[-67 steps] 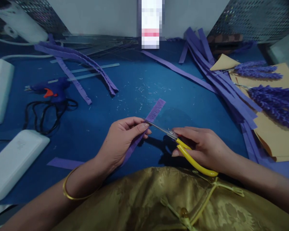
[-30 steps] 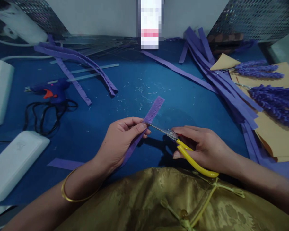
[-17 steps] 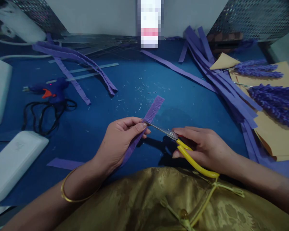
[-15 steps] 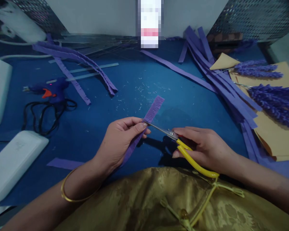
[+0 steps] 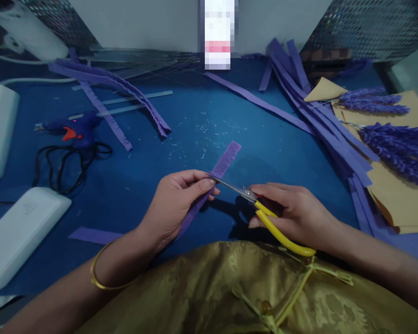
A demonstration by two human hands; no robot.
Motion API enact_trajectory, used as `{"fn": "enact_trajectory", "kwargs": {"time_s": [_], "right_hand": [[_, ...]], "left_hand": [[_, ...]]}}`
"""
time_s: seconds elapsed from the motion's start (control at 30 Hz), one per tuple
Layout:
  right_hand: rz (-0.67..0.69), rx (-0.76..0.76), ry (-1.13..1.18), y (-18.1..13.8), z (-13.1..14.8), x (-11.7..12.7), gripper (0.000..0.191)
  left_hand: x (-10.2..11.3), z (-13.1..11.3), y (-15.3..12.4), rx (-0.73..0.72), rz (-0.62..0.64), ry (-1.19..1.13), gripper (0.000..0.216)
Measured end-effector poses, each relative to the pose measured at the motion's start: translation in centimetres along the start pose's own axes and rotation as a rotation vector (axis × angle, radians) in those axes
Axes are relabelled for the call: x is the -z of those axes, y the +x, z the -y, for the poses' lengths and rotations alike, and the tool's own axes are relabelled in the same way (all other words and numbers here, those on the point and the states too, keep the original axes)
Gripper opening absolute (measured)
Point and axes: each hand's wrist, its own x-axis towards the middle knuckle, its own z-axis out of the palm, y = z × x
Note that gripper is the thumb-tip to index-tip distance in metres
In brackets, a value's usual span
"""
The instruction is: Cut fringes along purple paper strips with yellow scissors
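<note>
My left hand [image 5: 176, 204] pinches a narrow purple paper strip [image 5: 225, 160] whose free end, finely fringed along one edge, points up and to the right over the blue table [image 5: 202, 125]. My right hand [image 5: 292, 213] grips yellow-handled scissors [image 5: 264, 215]. Their thin metal blades reach left and meet the strip right beside my left thumb. The lower part of the strip runs under my left palm toward my wrist.
A blue glue gun [image 5: 75, 130] with a black cord lies at the left, near white boxes [image 5: 19, 232]. Fringed purple strips [image 5: 125, 97] lie at the back left, plain strips [image 5: 320, 116] at the right, beside finished purple lavender sprigs [image 5: 397, 148] on tan paper. Small paper scraps dot the centre.
Both hands stay almost in place. The strip's fringed free end has shifted slightly, and the scissor blades remain at the strip by my left thumb.
</note>
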Motion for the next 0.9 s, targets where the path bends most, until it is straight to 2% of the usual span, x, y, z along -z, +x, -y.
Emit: {"fn": "enact_trajectory", "kwargs": {"time_s": [0.4, 0.6, 0.9], "right_hand": [[0.021, -0.009, 0.025, -0.07, -0.16, 0.18, 0.042], [0.071, -0.045, 0.113, 0.16, 0.02, 0.37, 0.038], [0.035, -0.066, 0.061, 0.18, -0.11, 0.15, 0.043]], "left_hand": [[0.02, -0.31, -0.04, 0.005, 0.010, 0.015, 0.008], [0.13, -0.49, 0.01, 0.036, 0.051, -0.002, 0.009], [0.06, -0.36, -0.17, 0.024, -0.007, 0.040, 0.006]]}}
